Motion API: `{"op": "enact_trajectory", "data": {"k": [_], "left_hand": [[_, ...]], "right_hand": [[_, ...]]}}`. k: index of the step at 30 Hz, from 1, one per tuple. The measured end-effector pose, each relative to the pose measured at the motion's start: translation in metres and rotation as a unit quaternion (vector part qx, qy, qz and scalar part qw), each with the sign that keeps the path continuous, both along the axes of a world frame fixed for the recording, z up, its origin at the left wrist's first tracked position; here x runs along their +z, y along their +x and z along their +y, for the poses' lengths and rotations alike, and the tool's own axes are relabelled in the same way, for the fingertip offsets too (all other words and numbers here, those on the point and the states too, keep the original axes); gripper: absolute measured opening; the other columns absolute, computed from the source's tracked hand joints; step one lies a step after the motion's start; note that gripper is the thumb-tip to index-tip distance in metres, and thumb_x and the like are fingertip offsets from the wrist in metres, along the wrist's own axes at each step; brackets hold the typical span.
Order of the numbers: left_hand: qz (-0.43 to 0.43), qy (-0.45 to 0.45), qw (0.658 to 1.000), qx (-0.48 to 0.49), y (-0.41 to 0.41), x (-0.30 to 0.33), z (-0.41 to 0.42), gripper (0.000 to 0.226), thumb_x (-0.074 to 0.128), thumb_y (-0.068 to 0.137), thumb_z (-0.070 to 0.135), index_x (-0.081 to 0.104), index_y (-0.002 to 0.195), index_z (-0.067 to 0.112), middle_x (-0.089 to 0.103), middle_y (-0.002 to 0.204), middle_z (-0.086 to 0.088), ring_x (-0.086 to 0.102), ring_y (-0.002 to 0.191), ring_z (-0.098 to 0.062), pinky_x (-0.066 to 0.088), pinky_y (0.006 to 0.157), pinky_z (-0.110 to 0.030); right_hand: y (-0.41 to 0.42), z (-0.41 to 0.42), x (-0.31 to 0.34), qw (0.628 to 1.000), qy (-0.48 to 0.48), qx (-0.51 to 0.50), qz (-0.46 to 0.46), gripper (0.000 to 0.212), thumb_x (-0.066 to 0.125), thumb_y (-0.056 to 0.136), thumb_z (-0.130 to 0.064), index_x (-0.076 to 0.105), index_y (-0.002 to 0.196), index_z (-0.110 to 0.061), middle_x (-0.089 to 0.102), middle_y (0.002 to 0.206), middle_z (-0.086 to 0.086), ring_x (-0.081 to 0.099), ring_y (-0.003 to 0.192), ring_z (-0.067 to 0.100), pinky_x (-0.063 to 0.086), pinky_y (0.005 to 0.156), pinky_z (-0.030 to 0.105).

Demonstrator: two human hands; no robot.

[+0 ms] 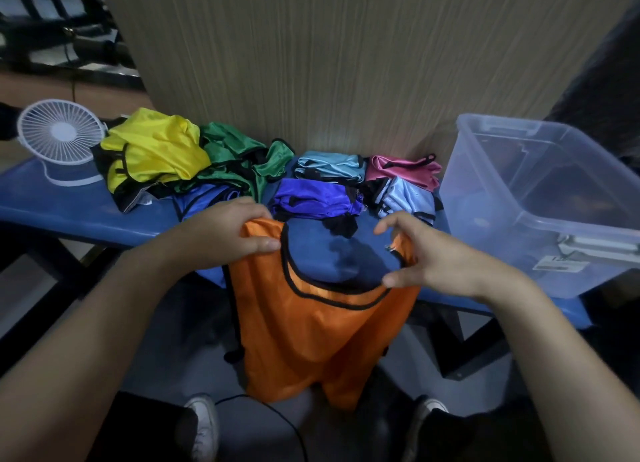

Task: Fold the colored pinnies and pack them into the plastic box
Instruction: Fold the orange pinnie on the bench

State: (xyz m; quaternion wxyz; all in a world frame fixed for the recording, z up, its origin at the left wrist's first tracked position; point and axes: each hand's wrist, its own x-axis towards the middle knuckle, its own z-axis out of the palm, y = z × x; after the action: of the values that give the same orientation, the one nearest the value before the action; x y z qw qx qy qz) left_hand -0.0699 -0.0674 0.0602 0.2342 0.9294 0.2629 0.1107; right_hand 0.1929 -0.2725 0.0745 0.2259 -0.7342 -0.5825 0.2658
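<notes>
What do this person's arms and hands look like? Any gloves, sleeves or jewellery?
Both forearms are bare up to the frame's edge: no sleeves show. The left hand and the right hand wear no gloves, and no rings, watch or bracelets show. Nails look short and unpainted. Below, dark trousers and light sneakers are visible.

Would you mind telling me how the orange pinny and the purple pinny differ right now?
The orange pinny is spread open and hangs over the table edge; the purple pinny lies bundled compactly on the table. The left hand and right hand grip the orange one's shoulders; nothing touches the purple one. Both are shiny with black trim.
</notes>
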Motion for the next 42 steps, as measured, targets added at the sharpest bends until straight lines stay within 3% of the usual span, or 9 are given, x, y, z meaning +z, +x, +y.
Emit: {"op": "enact_trajectory", "data": {"k": [3,7,14,18,21,29,33,37,42], "left_hand": [[-0.019,0.042,0.999,0.027,-0.011,0.003,0.006,0.032,0.064,0.081,0.056,0.066,0.097,0.028,0.058,0.096,0.01,0.054,0.088,-0.004,0.038,0.078,-0.026],[-0.057,0.061,0.992,0.091,-0.029,0.01,0.01,0.033,0.066,0.081,0.056,0.068,0.096,0.027,0.063,0.097,0.009,0.058,0.094,-0.013,0.045,0.085,-0.036],[-0.062,0.033,0.99,0.12,-0.065,0.013,0.026,0.02,0.054,0.093,0.055,0.062,0.091,0.036,0.061,0.099,0.003,0.058,0.094,-0.015,0.041,0.084,-0.037],[-0.103,0.067,0.979,0.161,-0.077,0.008,0.029,0.013,0.057,0.101,0.026,0.067,0.097,0.019,0.062,0.099,-0.003,0.058,0.098,-0.026,0.037,0.081,-0.035],[-0.129,0.055,0.974,0.178,-0.08,0.01,0.027,0.013,0.06,0.098,0.02,0.069,0.103,0.013,0.064,0.102,-0.003,0.059,0.101,-0.026,0.037,0.083,-0.032],[-0.087,0.051,0.988,0.119,-0.079,0.013,0.027,0.028,0.064,0.096,0.021,0.061,0.086,0.048,0.059,0.096,0.009,0.057,0.094,-0.018,0.043,0.086,-0.041],[-0.082,0.06,0.986,0.133,-0.075,0.01,0.024,0.018,0.064,0.095,0.02,0.063,0.083,0.034,0.066,0.087,0.008,0.061,0.086,-0.017,0.047,0.079,-0.043],[-0.07,0.057,0.986,0.141,-0.068,0.009,0.021,0.014,0.062,0.096,0.026,0.063,0.082,0.025,0.066,0.078,0.004,0.06,0.078,-0.013,0.048,0.074,-0.043],[-0.037,0.059,0.986,0.148,-0.06,0.013,0.013,0.023,0.063,0.095,0.033,0.059,0.074,0.023,0.061,0.071,0.003,0.058,0.074,-0.012,0.043,0.067,-0.038]], "right_hand": [[0.012,-0.002,-0.001,0.995,0.035,-0.052,-0.075,0.042,0.07,0.086,-0.003,0.048,0.109,-0.03,0.046,0.09,-0.005,0.048,0.075,0.013,0.037,0.062,0.017],[0.021,-0.008,-0.001,0.985,0.063,-0.129,-0.097,0.027,0.071,0.09,-0.011,0.054,0.108,-0.023,0.055,0.095,-0.002,0.053,0.089,0.02,0.035,0.071,0.028],[0.027,-0.021,0.006,0.994,-0.004,-0.093,-0.058,0.067,0.092,0.066,-0.019,0.047,0.114,-0.031,0.044,0.103,-0.015,0.047,0.103,0.012,0.037,0.086,0.026],[0.029,-0.02,0.002,0.99,0.034,-0.101,-0.088,0.044,0.068,0.083,0.003,0.05,0.106,-0.029,0.047,0.093,-0.011,0.048,0.081,0.008,0.036,0.067,0.012],[0.025,-0.017,0.0,0.976,0.063,-0.136,-0.158,0.015,0.063,0.088,0.001,0.052,0.095,-0.006,0.054,0.082,0.006,0.046,0.075,0.024,0.028,0.062,0.033],[0.021,-0.01,0.0,0.98,0.072,-0.13,-0.134,0.045,0.082,0.079,-0.011,0.04,0.062,-0.008,0.034,0.059,0.003,0.029,0.057,0.017,0.029,0.051,0.026],[0.022,-0.01,0.004,0.984,0.032,-0.109,-0.134,0.04,0.086,0.075,-0.024,0.052,0.072,-0.003,0.051,0.065,0.013,0.043,0.064,0.021,0.035,0.057,0.029],[0.024,-0.014,0.008,0.994,-0.026,-0.051,-0.096,0.032,0.086,0.074,-0.032,0.059,0.071,-0.017,0.057,0.064,-0.004,0.05,0.061,0.009,0.038,0.059,0.029],[0.022,-0.01,0.005,0.994,0.064,-0.071,-0.06,0.029,0.068,0.094,-0.026,0.06,0.068,-0.018,0.052,0.059,-0.007,0.044,0.057,0.003,0.039,0.062,0.027]]}}
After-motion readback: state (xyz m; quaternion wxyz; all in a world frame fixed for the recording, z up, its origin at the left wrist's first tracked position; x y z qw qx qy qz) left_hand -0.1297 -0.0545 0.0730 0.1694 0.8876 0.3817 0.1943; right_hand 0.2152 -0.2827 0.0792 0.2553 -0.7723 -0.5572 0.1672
